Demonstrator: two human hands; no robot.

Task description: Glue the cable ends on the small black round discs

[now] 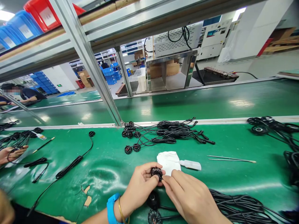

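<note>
Between the thumb and fingers of my left hand (138, 184) is a small black round cable head (156, 171), held above the green mat. My right hand (190, 196) is closed in a pinch at its lower right edge; what lies between those fingertips is hidden. Just beyond the hands lie a white cloth (167, 160) and a translucent dropper bottle (192, 165), whose tip touches the cloth. Under my wrists, more black round heads (154, 216) and a bundle of black cables (238, 203) rest on the mat, partly covered by my right hand.
Coiled cables with round heads (167, 133) lie along the back of the mat (112, 155). Tweezers (231, 159) are at right, near another cable pile (268, 124). A single cable (70, 166) and torn mat patches (87, 200) are left. A co-worker's hand (12, 154) holds cables.
</note>
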